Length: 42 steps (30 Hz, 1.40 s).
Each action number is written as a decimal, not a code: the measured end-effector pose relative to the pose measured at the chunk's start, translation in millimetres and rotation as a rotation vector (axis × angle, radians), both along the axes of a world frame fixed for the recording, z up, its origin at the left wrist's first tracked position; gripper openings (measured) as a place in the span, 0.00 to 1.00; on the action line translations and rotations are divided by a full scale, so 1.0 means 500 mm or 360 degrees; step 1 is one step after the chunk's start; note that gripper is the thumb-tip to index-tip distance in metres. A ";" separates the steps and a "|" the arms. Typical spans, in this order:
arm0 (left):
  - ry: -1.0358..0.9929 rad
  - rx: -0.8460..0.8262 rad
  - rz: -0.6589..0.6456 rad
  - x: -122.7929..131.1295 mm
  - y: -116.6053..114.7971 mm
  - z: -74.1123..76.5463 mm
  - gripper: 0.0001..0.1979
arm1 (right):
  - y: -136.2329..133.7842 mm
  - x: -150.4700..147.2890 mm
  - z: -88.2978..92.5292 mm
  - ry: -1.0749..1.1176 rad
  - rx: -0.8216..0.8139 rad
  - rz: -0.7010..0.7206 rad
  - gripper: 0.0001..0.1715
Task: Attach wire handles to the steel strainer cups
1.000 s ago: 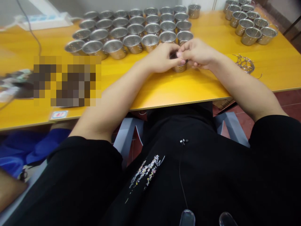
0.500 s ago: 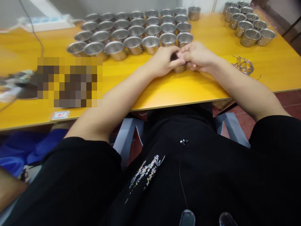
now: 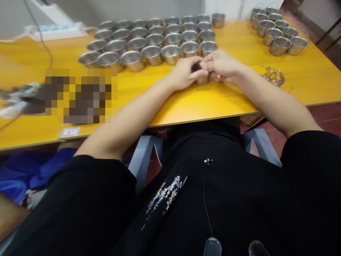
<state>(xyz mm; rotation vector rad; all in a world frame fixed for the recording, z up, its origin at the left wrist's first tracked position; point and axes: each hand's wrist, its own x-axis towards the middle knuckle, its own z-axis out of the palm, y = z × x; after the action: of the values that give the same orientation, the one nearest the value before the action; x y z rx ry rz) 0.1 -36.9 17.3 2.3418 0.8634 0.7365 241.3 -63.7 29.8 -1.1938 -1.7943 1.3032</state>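
Observation:
A small perforated metal cup (image 3: 203, 79) stands near the front of the yellow table, mostly covered by my hands. My left hand (image 3: 182, 74) is closed around its left side, thumb across the near side and fingers behind. At the cup's right rim, my right hand (image 3: 222, 66) has its fingertips pinched together, close to the left fingertips. Whatever they pinch is too small or hidden to make out. To the right of my right forearm lies a loose heap of bent wire pieces (image 3: 274, 76).
Several rows of perforated metal cups (image 3: 171, 53) stand behind my hands. More cups, some with wire handles (image 3: 280, 46), are grouped at the right rear. A power strip (image 3: 57, 31) lies at the back left. A label (image 3: 70, 132) marks the front edge of the yellow table (image 3: 183, 106).
The whole view has shifted slightly, with the table contents a little lower in the picture. Both hands keep nearly the same grip at the cup.

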 end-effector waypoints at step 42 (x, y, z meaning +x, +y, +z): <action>-0.0014 -0.0035 0.0174 0.018 -0.011 -0.007 0.51 | -0.032 0.008 0.041 0.0243 -0.0213 0.0045 0.13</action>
<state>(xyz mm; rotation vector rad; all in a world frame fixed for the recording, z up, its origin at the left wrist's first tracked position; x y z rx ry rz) 9.0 -42.3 13.7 2.2852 0.9974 0.7773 245.2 -79.6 50.3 -1.1099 -1.6422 1.5092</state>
